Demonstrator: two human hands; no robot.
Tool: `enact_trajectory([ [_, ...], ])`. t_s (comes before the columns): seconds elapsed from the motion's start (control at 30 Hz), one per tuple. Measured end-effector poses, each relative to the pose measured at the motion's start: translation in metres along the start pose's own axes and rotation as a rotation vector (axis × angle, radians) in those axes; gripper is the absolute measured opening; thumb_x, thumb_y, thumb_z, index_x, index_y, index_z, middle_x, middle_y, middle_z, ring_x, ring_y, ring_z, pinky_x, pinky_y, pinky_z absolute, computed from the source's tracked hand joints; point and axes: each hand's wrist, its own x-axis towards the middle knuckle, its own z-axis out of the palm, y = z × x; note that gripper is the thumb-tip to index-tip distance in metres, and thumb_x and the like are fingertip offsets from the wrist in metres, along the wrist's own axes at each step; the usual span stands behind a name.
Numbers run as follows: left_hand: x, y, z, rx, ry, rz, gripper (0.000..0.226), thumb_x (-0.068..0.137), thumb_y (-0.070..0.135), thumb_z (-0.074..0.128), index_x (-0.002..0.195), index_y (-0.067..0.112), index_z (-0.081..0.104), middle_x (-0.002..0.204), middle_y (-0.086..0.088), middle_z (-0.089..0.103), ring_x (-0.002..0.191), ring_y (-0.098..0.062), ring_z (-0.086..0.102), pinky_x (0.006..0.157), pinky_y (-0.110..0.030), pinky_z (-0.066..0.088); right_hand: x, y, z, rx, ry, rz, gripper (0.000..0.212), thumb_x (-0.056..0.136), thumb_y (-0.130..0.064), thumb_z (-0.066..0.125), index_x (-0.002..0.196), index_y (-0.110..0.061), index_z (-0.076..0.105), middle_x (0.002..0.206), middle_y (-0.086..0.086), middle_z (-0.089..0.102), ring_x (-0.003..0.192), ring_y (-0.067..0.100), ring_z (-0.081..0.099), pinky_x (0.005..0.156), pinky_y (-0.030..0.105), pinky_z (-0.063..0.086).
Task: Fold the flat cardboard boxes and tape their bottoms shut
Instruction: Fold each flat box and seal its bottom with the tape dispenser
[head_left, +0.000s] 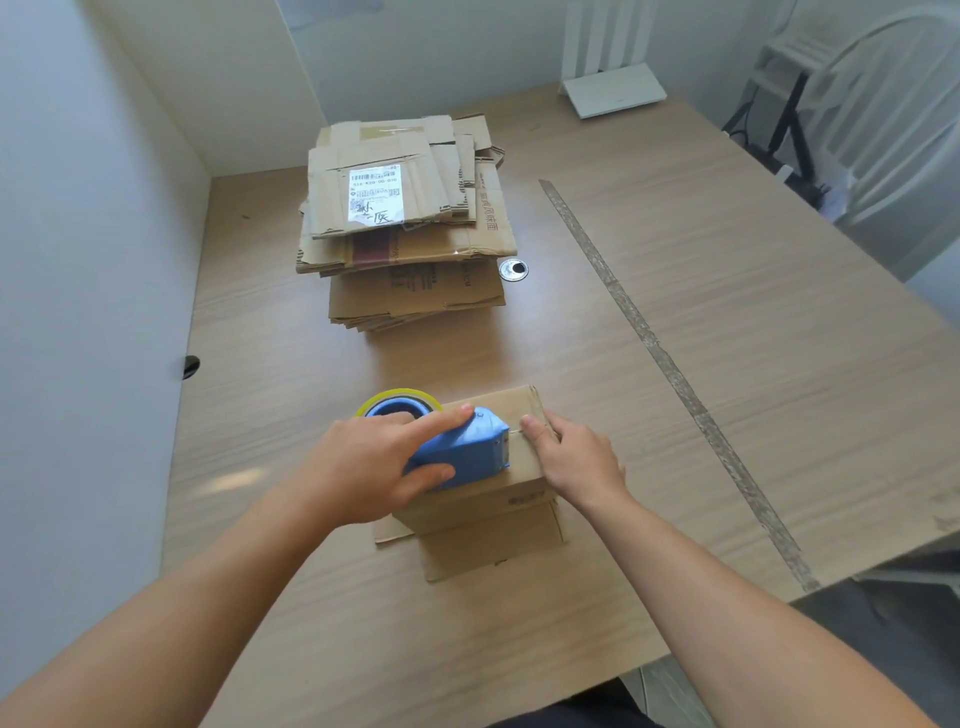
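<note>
Hands press blue tape dispenser (457, 449) on folded box (498, 483).

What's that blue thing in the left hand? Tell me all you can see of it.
A blue tape dispenser, plastic by the look, with a yellowish tape roll at its left end and a cutter at its right. It rests on top of the cardboard box. The left hand grips its body, index finger along the top, thumb on the near side. The right hand presses the box beside the cutter.
</note>
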Motion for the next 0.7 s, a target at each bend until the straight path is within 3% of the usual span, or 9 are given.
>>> enact_trajectory([
  [0.13, 0.006, -0.013, -0.023, 0.078, -0.096, -0.002, 0.062, 0.091, 0.067, 0.034, 0.148, 0.059, 0.011, 0.129, 0.013, 0.060, 0.102, -0.020, 0.059, 0.078, -0.033, 0.048, -0.001, -0.003, 0.000, -0.021, 0.007, 0.006, 0.052, 0.094, -0.071, 0.029, 0.132, -0.046, 0.053, 0.129, -0.003, 0.063, 0.123, 0.031, 0.051, 0.102, 0.054, 0.038],
  [0.23, 0.003, -0.028, -0.041, 0.057, -0.203, -0.061, 0.057, 0.095, 0.062, 0.039, 0.147, 0.060, 0.014, 0.107, 0.004, 0.063, 0.093, -0.018, 0.055, 0.076, -0.031, 0.044, -0.003, -0.006, -0.001, -0.023, 0.018, 0.011, 0.049, 0.095, -0.069, 0.029, 0.129, -0.046, 0.055, 0.127, -0.003, 0.063, 0.121, 0.032, 0.052, 0.100, 0.053, 0.039],
  [0.33, 0.000, -0.034, -0.051, -0.086, -0.283, -0.139, 0.055, 0.093, 0.060, 0.046, 0.144, 0.062, 0.023, 0.087, 0.009, 0.052, 0.087, -0.016, 0.051, 0.076, -0.031, 0.042, -0.004, -0.009, 0.000, -0.019, 0.008, 0.018, 0.048, 0.096, -0.069, 0.030, 0.128, -0.046, 0.057, 0.125, -0.003, 0.064, 0.120, 0.032, 0.052, 0.099, 0.053, 0.040],
  [0.47, 0.004, -0.043, -0.055, -0.195, -0.341, -0.157, 0.066, 0.077, 0.071, 0.041, 0.141, 0.058, 0.035, 0.094, 0.015, 0.059, 0.084, -0.007, 0.053, 0.072, -0.026, 0.041, -0.002, -0.009, 0.001, -0.015, 0.007, 0.031, 0.049, 0.092, -0.073, 0.028, 0.119, -0.045, 0.058, 0.116, -0.001, 0.067, 0.115, 0.034, 0.054, 0.097, 0.054, 0.044],
  [0.53, -0.002, -0.056, -0.058, -0.253, -0.380, -0.187, 0.070, 0.068, 0.074, 0.038, 0.136, 0.058, 0.042, 0.100, 0.015, 0.064, 0.091, -0.006, 0.057, 0.078, -0.027, 0.046, -0.002, -0.007, 0.002, 0.004, 0.012, 0.032, 0.055, 0.085, -0.077, 0.024, 0.116, -0.047, 0.058, 0.113, 0.000, 0.068, 0.113, 0.034, 0.055, 0.095, 0.053, 0.046],
  [0.7, -0.030, -0.086, -0.066, -0.453, -0.463, -0.286, 0.034, 0.074, 0.061, 0.052, 0.108, 0.059, 0.060, 0.099, 0.023, 0.069, 0.090, 0.003, 0.063, 0.089, -0.033, 0.051, -0.001, -0.010, 0.004, 0.002, 0.027, 0.018, 0.068, 0.073, -0.084, 0.016, 0.112, -0.047, 0.059, 0.108, 0.001, 0.069, 0.109, 0.035, 0.057, 0.090, 0.050, 0.049],
])
